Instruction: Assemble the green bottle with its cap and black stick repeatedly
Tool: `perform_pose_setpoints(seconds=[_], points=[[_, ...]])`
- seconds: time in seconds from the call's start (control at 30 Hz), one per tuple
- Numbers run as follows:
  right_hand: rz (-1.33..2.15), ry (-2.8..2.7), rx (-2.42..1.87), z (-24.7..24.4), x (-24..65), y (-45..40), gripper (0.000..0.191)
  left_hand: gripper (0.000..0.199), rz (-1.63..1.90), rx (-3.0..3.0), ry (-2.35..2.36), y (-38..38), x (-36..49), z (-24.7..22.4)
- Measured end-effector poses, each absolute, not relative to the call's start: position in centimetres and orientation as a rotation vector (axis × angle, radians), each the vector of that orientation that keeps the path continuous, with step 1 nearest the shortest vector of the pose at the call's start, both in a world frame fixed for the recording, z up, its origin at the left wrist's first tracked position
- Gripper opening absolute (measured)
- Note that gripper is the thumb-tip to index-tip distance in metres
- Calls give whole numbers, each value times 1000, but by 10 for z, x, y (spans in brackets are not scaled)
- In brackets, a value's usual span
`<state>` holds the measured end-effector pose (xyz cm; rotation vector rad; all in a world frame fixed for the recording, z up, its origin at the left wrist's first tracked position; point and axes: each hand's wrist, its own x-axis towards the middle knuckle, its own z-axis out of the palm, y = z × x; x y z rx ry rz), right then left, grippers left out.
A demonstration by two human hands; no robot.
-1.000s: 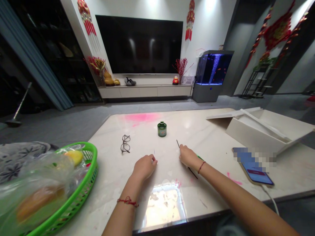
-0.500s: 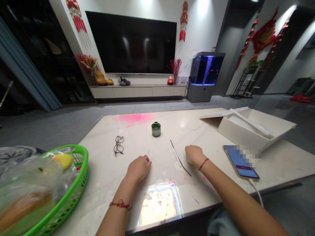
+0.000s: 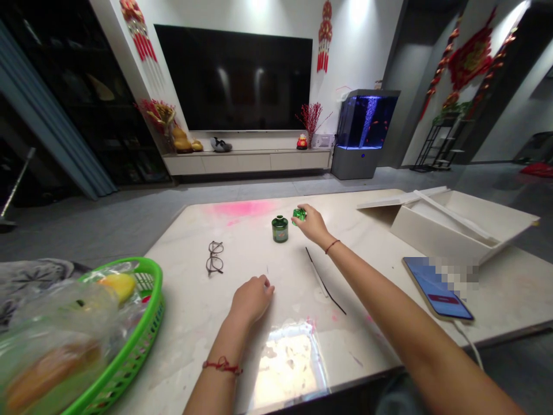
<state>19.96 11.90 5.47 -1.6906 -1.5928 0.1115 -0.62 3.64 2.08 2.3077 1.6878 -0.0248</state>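
Right hand [image 3: 313, 226]: fingers are closed in a narrow grip on a bright green, translucent, cap-like piece [image 3: 298, 216], just beside a squat, dark green, glossy bottle [image 3: 280, 229]. The bottle stands upright on the pale, stone-look tabletop [image 3: 190, 230], its round neck uncovered. Left hand [image 3: 253, 298]: fingers are curled inward near the tabletop; whether they hold anything cannot be told.

Handling: grip the piece by its sides, with light, even pressure, as its smooth surface may slip. Leave clearance between knuckles and bottle; a sideways knock could tip it. Hold the wrist steady and move slowly near the neck.

Materials: the bottle has rounded shoulders and a small label; glass or plastic cannot be confirmed. The piece shows bright, broken reflections. A thin black stick [image 3: 337, 305] and a slim white strip [image 3: 320, 281] lie at a slant, close together. Thin-rimmed eyeglasses [image 3: 215, 264] rest nearer the left hand. The tabletop is glossy, with pink stains.
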Motion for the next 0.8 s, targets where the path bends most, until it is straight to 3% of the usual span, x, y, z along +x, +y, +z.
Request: perform_pose_setpoints(seconds=[0.2,0.47,0.53,0.7,0.8], points=[[49,-1526,-1624,65,175,174,37,29,-7,2308,1670,37,-7,19],[69,-1680,-1680,31,161,187,34,32,6,2295,1657,35,-9,17],[90,-1653,-1706,25,162,187,41,34,22,2279,1633,36,-11,17],[343,-1589,-1676,9,167,188,81,36,25,2236,1601,39,-15,17],[449,-1558,-1693,1,169,188,73,36,34,2219,1597,39,-16,18]])
